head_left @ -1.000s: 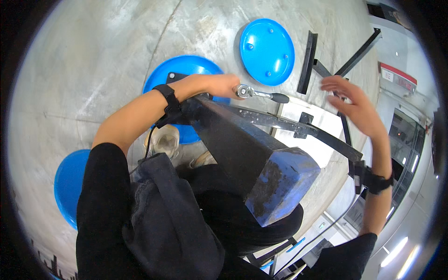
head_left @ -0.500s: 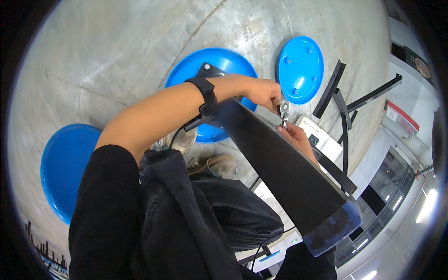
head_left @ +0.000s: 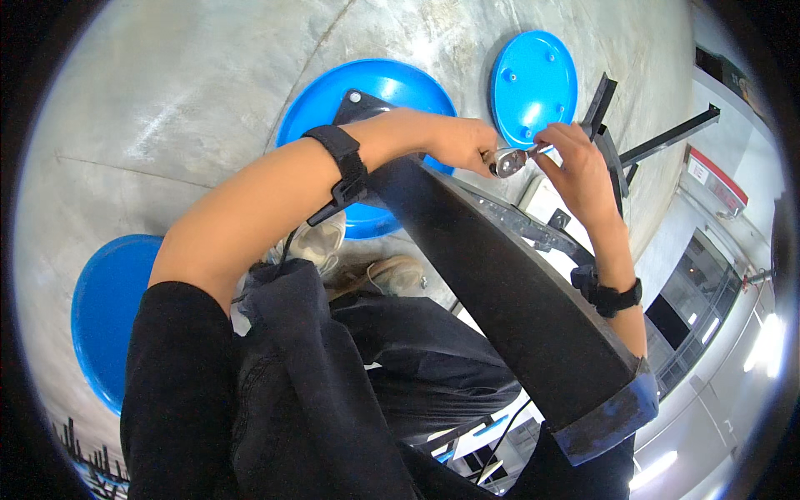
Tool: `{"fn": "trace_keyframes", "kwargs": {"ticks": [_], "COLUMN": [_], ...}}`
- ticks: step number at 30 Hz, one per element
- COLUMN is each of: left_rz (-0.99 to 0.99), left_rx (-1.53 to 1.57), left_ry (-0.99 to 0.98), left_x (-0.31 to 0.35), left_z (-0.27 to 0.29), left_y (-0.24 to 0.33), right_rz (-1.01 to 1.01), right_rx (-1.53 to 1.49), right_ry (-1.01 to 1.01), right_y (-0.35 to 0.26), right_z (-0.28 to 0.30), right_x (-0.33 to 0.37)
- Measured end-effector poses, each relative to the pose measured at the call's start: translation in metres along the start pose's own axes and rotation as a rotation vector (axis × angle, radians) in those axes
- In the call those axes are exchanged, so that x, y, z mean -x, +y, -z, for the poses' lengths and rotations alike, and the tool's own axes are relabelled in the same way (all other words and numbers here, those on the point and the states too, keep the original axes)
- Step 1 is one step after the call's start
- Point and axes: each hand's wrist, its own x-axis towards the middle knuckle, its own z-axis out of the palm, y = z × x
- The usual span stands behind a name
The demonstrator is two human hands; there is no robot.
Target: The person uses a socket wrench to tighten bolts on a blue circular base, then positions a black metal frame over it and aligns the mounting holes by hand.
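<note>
A shiny metal ratchet wrench (head_left: 510, 162) is between my two hands, beside the far end of a long black steel beam (head_left: 508, 283). My left hand (head_left: 463, 145) is closed around the tool at its round head. My right hand (head_left: 577, 171) pinches the wrench's handle with thumb and fingers. The beam slants from a black plate (head_left: 356, 103) on a blue round seat (head_left: 400, 79) toward me at the lower right, and its near end has a bluish worn face. What the wrench head engages is hidden by my left hand.
A second blue disc with studs (head_left: 533, 79) lies on the concrete floor beyond my hands. Black metal bars (head_left: 671, 137) stand at the right. Another blue disc (head_left: 117, 308) is at the left. My shoes (head_left: 392, 273) stand close to the beam.
My right hand has risen from behind the beam to its far right side. The wrench handle has swung from pointing toward me to pointing right. My left hand stays at the head.
</note>
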Motion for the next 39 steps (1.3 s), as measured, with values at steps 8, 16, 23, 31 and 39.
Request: {"fn": "trace_keyframes", "kwargs": {"ticks": [8, 16, 23, 31, 39], "left_rz": [-0.032, 0.015, 0.107, -0.120, 0.064], "left_rx": [0.128, 0.098, 0.206, 0.255, -0.121], "left_ry": [0.114, -0.023, -0.337, -0.184, -0.236], "left_x": [-0.010, -0.002, -0.025, -0.025, -0.026], "left_z": [0.007, 0.011, 0.027, 0.008, 0.007], "left_y": [-0.012, -0.010, -0.006, -0.014, -0.001], "right_rz": [-0.563, -0.235, -0.375, -0.501, 0.072], "right_rx": [-0.791, -0.235, 0.056, -0.802, -0.094], "right_ry": [-0.220, 0.081, -0.022, -0.307, 0.028], "right_y": [-0.055, 0.001, -0.026, -0.040, 0.019], "right_z": [-0.054, -0.030, -0.021, -0.042, -0.019], "right_x": [0.058, 0.026, 0.030, 0.053, 0.001]}}
